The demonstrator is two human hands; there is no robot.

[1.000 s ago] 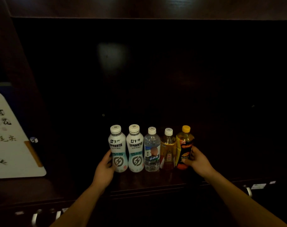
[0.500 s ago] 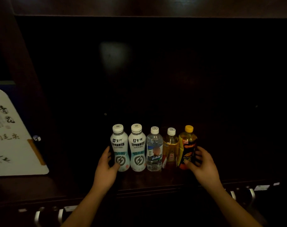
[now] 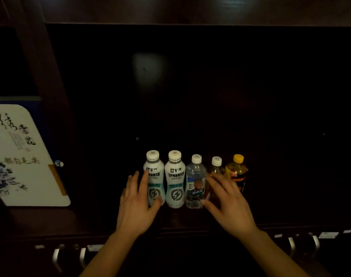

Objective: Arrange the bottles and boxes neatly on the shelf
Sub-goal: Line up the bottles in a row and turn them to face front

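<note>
Several bottles stand upright in a row near the front of a dark wooden shelf (image 3: 186,218). From left: two white electrolyte-drink bottles (image 3: 154,172) (image 3: 175,180), a clear water bottle (image 3: 195,176), a tea bottle with a white cap (image 3: 216,163), and a yellow-capped dark bottle (image 3: 237,170). My left hand (image 3: 137,204) is spread open against the leftmost white bottle, thumb at its base. My right hand (image 3: 228,204) hovers open in front of the tea bottle and hides its lower half. Neither hand grips anything.
A white box with calligraphy and blue flowers (image 3: 20,156) leans in the compartment to the left, behind a wooden upright (image 3: 44,92). Metal drawer handles (image 3: 56,258) (image 3: 290,246) line the cabinet front below. The shelf's back is dark.
Both hands have let go of the row's ends and opened. My right hand moved left from the yellow-capped bottle to in front of the tea bottle; the bottles stayed in place.
</note>
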